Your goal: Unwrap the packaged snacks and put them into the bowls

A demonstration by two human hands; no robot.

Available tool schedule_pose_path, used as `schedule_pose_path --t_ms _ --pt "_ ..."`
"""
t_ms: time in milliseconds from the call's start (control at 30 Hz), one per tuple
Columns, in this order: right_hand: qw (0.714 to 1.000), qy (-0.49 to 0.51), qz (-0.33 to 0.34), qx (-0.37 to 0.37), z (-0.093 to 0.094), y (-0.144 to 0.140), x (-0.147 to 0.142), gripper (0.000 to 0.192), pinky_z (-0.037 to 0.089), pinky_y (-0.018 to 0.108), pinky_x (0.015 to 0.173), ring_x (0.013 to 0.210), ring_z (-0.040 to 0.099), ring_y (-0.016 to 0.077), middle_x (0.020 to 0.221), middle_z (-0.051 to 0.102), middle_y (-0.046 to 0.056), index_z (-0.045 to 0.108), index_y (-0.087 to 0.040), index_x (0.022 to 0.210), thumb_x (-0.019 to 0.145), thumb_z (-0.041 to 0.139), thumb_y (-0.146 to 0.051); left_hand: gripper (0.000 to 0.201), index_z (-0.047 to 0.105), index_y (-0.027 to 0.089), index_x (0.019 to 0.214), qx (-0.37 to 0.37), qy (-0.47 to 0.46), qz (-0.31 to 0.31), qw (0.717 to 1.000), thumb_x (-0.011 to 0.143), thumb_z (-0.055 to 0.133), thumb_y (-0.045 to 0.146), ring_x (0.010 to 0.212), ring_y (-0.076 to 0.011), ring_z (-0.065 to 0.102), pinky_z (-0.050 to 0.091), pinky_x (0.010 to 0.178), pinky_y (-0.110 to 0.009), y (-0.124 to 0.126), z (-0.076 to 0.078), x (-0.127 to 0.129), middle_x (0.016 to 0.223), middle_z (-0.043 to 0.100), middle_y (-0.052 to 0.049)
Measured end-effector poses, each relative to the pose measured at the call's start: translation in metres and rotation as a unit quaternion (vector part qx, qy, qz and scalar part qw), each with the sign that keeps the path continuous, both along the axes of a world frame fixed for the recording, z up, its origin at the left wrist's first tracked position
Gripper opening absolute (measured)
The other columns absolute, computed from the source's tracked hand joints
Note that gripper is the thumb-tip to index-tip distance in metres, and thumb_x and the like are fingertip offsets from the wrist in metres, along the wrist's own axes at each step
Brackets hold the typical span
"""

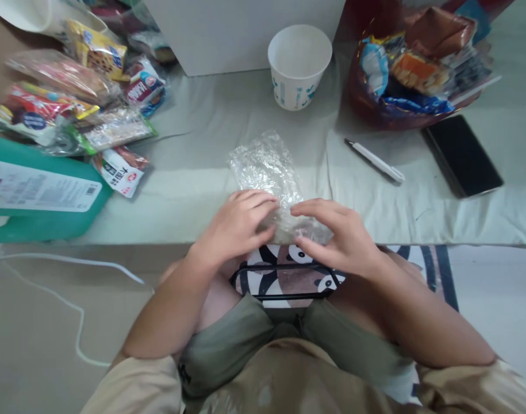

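A crinkled clear plastic bag (pixel 269 167) lies on the pale cloth-covered surface (pixel 202 172) near its front edge. My left hand (pixel 237 227) presses on the bag's near left end with fingers curled over it. My right hand (pixel 336 236) grips the near right end, fingers on the plastic. What is inside the bag is not clear. Below my hands a patterned panda-print item (pixel 284 279) rests on my lap.
A white paper cup (pixel 299 63) stands behind the bag. A white pen (pixel 375 161) and a black phone (pixel 463 155) lie to the right, before a red bag of snacks (pixel 418 69). Snack packets (pixel 73 103) and a green box (pixel 34 195) fill the left side.
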State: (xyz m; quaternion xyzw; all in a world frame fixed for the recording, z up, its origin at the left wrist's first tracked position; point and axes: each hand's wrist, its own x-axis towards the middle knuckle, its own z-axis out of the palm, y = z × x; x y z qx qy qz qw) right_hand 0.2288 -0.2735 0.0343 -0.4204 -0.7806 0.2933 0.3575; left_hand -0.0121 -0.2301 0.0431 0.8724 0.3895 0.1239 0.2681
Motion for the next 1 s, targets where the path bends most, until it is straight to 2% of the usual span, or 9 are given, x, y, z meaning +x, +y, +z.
schedule_pose_path --t_ms 133,267,333,400,467,533,667,833,1000 --pt "0.991 0.133 -0.016 0.015 -0.012 0.011 0.016 0.053 0.048 0.053 0.116 0.142 0.055 0.0318 0.15 0.06 0.01 0.054 -0.029 0.146 0.101 0.043 -0.056 0.023 0.079 0.019 0.092 -0.114 -0.17 0.137 0.969 0.091 0.058 0.028 0.106 -0.024 0.075 0.057 0.097 -0.04 0.015 -0.005 -0.011 0.111 0.081 -0.009" --pt "0.996 0.076 0.015 0.037 -0.03 0.026 0.019 0.078 0.038 0.058 0.125 0.155 0.038 0.0337 0.166 0.04 0.011 0.037 -0.03 0.158 0.09 0.063 -0.058 0.023 0.08 0.019 0.084 -0.273 -0.267 0.204 0.901 0.084 0.071 0.04 0.091 -0.0216 0.076 0.059 0.084 -0.034 0.026 -0.004 -0.007 0.095 0.083 -0.007" --pt "0.998 0.044 0.016 0.041 -0.034 0.03 0.012 0.086 0.04 0.058 0.124 0.153 0.042 0.0344 0.16 0.048 0.014 0.04 -0.027 0.155 0.083 0.073 -0.059 0.024 0.08 0.019 0.083 -0.325 -0.281 0.222 0.875 0.084 0.072 0.041 0.084 -0.0202 0.075 0.059 0.079 -0.033 0.027 -0.005 -0.001 0.09 0.082 -0.007" --pt "0.998 0.037 -0.011 0.042 -0.032 0.03 0.003 0.056 0.043 0.057 0.122 0.138 0.06 0.0317 0.133 0.07 0.01 0.061 -0.026 0.133 0.086 0.073 -0.053 0.022 0.08 0.018 0.083 -0.348 -0.286 0.208 0.868 0.082 0.073 0.04 0.083 -0.0198 0.074 0.058 0.078 -0.033 0.027 -0.007 0.005 0.089 0.081 -0.007" --pt "0.996 0.068 -0.042 0.039 -0.028 0.028 -0.003 0.017 0.05 0.052 0.116 0.105 0.075 0.0243 0.095 0.077 0.003 0.07 -0.026 0.1 0.093 0.067 -0.042 0.021 0.08 0.019 0.087 -0.337 -0.277 0.177 0.883 0.08 0.076 0.038 0.086 -0.0197 0.073 0.057 0.08 -0.032 0.027 -0.01 0.007 0.092 0.081 -0.007" --pt "0.991 0.108 -0.074 0.002 -0.023 0.027 -0.006 0.015 0.062 0.04 0.093 0.073 0.074 0.0165 0.074 0.072 -0.002 0.068 -0.025 0.084 0.095 0.064 -0.036 0.023 0.077 0.019 0.093 -0.31 -0.269 0.157 0.898 0.078 0.077 0.036 0.088 -0.0185 0.072 0.056 0.08 -0.03 0.027 -0.012 0.007 0.096 0.079 -0.006" --pt "0.965 0.136 -0.17 -0.144 -0.023 0.027 -0.009 0.025 0.049 0.026 0.047 0.046 0.061 0.0125 0.064 0.066 -0.006 0.062 -0.025 0.11 0.091 0.067 -0.041 0.03 0.064 0.019 0.098 -0.276 -0.302 0.16 0.899 0.074 0.077 0.033 0.085 -0.0155 0.07 0.056 0.077 -0.029 0.029 -0.018 0.009 0.098 0.075 -0.005" --pt "0.958 0.05 -0.241 -0.147 -0.036 0.032 -0.006 0.056 0.053 0.035 0.056 0.047 0.06 0.0164 0.069 0.069 -0.004 0.042 -0.025 0.141 0.091 0.064 -0.038 0.024 0.059 0.02 0.1 -0.245 -0.207 0.236 0.917 0.081 0.069 0.029 0.063 -0.0143 0.063 0.051 0.063 -0.029 0.031 -0.025 0.02 0.072 0.068 0.002" --pt "0.954 -0.087 -0.285 -0.016 -0.046 0.033 0.003 0.07 0.056 0.042 0.068 0.081 0.067 0.0246 0.117 0.069 0.013 0.037 -0.024 0.151 0.088 0.065 -0.039 0.028 0.062 0.023 0.104 -0.031 -0.062 0.317 0.946 0.078 0.072 0.023 0.072 -0.0211 0.064 0.052 0.071 -0.038 0.033 -0.035 0.023 0.076 0.068 -0.001"
